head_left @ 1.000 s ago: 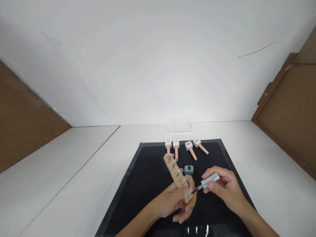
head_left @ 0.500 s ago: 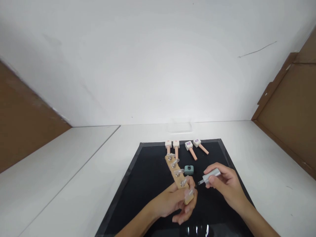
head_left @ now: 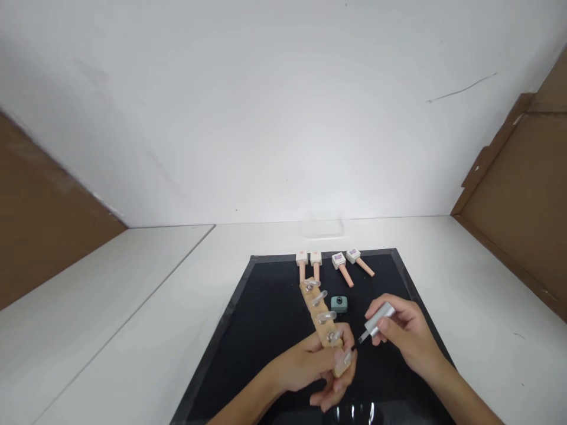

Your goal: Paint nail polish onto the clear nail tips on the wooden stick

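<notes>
My left hand (head_left: 316, 369) grips the near end of a wooden strip (head_left: 323, 326) that carries several clear false nail tips on small metal studs. It holds the strip above a black mat (head_left: 266, 330). My right hand (head_left: 401, 330) pinches a silver nail-polish brush cap (head_left: 378, 319), and its thin brush tip points down-left at the nearest nail tip (head_left: 344, 356) on the strip. A small teal polish bottle (head_left: 339, 304) stands open on the mat just right of the strip.
Several peach-handled polish bottles with white caps (head_left: 343, 267) lie in a row at the mat's far edge. The mat lies on a white table (head_left: 133, 295). A white wall rises behind it, and brown cardboard panels (head_left: 518, 195) stand at both sides.
My left hand turned the strip so its far end swung right and the near end came closer. My right hand tilted the brush more upright and brought its tip back to the nearest nail.
</notes>
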The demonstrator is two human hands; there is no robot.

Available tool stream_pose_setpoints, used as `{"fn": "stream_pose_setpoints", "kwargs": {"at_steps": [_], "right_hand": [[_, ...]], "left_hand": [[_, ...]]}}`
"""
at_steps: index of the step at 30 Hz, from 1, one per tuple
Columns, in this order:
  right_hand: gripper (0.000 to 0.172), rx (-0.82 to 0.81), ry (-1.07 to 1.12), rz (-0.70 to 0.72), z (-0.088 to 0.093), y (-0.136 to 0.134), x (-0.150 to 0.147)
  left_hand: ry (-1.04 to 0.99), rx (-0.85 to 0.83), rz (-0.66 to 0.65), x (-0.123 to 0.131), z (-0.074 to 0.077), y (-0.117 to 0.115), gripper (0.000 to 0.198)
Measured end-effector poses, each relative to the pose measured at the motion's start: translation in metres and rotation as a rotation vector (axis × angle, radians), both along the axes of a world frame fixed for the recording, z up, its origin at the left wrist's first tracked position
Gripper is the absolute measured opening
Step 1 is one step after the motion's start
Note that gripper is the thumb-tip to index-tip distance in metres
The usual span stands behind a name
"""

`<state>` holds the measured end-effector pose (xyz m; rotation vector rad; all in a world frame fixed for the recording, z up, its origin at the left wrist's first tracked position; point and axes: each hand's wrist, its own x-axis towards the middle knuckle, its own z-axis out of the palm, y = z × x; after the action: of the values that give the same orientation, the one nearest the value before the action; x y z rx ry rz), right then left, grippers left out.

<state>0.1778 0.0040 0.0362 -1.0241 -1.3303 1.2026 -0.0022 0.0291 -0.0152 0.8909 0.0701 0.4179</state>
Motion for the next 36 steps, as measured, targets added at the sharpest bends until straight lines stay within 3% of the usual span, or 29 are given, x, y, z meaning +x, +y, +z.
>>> {"fn": "stream_pose_setpoints", "kwargs": {"at_steps": [6,10,15,23,28,33,36], "right_hand": [[0.038,-0.030,0.052,-0.033,-0.0014,0.0012,0.0000],[0.036,-0.038,0.057,0.040,-0.0042,0.0005,-0.0001],[0.034,-0.026,0.018,-0.021,-0.0036,-0.0002,0.0016],[0.031,0.225,-0.059,0.073,0.0010,-0.0047,0.0002],[0.024,0.264,-0.098,-0.039,0.0003,-0.0042,0.0014],[0.023,0.341,-0.055,0.130,0.0019,-0.0040,0.0010],[0.023,0.300,-0.109,0.073,0.0010,-0.0047,0.0014]], "left_hand": [[0.018,0.022,-0.004,0.0010,-0.0013,0.0001,0.027],[0.014,0.026,-0.009,0.0020,-0.0031,-0.0006,0.027],[-0.003,0.006,0.002,0.0019,-0.0038,-0.0009,0.028],[0.040,-0.059,0.023,0.0031,0.0013,0.0034,0.027],[0.026,-0.061,0.030,0.0036,0.0013,0.0026,0.028],[0.060,-0.055,0.019,0.0047,0.0035,0.0032,0.030],[0.077,-0.053,0.032,0.0044,0.0044,0.0034,0.031]]}}
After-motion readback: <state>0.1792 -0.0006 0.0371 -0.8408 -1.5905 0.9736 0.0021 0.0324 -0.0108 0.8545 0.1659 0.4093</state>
